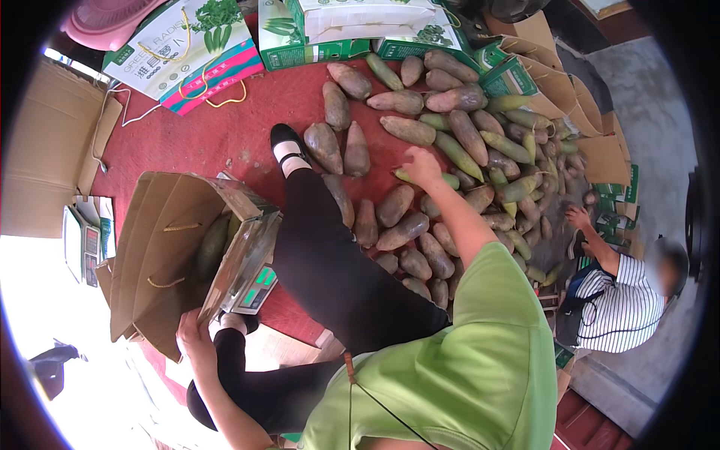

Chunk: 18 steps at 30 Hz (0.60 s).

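Left hand (196, 345) is pinching the cardboard carton (152, 255), right hand (424, 166) is reaching, fingers half-curled, at a green radish (451, 181), hold unclear.

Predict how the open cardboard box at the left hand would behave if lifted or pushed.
The cardboard box would probably flex at the thin edge that the left hand holds. The green vegetables inside likely make it heavier than cardboard alone. Being rounded and elongated, they might roll if it tilts.
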Tool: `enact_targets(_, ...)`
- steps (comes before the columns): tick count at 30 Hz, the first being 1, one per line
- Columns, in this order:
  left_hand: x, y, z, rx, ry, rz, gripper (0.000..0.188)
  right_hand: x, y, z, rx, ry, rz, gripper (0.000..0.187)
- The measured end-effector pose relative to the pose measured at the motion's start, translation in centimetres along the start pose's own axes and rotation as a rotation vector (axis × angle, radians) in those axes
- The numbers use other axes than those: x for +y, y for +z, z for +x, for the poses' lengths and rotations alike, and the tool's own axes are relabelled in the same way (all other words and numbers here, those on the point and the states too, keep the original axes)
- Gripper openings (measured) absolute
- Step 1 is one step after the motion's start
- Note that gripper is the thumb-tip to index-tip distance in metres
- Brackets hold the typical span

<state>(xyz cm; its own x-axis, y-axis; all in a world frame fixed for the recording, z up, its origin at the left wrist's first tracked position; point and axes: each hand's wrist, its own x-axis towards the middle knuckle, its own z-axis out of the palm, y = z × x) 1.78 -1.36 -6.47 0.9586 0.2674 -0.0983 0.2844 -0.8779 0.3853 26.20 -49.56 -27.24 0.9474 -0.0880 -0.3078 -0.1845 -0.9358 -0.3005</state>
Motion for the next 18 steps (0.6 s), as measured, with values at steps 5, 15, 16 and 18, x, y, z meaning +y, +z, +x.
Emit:
enact_targets(5, 0.6, -0.2, 0.0, -0.046, -0.068, -0.037, 0.025, 3.3, 0.0, 4.0, -0.06, 0.216, -0.22, 0.05)
enact_targets(15, 1.6, -0.3, 0.6, -0.073, -0.183, -0.017, 0.021, 2.7, 1.6, 4.4, -0.016, 0.068, -0.497, 0.073)
enact_targets(16, 1.6, -0.3, 0.5, -0.081, -0.216, -0.006, 0.02, 2.8, 1.6, 2.9, -0.056, -0.007, -0.516, 0.072)
enact_targets(18, 0.8, -0.3, 0.5, -0.086, -0.177, 0.014, 0.023, 3.4, 1.4, 0.5, -0.04, -0.117, -0.446, 0.069)
